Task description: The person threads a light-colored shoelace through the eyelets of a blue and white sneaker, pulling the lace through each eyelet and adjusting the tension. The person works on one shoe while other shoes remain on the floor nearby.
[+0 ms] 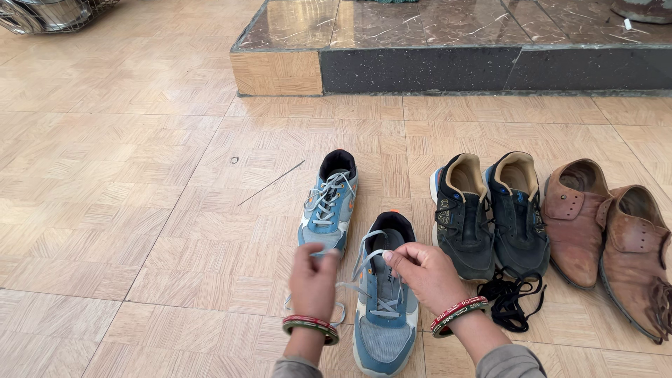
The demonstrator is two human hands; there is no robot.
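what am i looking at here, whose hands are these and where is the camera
There is no machine here. The one picture comes from a camera worn on a person's head, looking down at their own two bare hands. Both wrists wear red and green bangles. The left hand and the right hand each pinch a grey lace of the near blue sneaker on a tan tiled floor. Its partner, the second blue sneaker, sits a little farther off. To the right stand a pair of black sneakers with loose black laces, then a pair of worn brown leather shoes. A dark stone step runs along the top.
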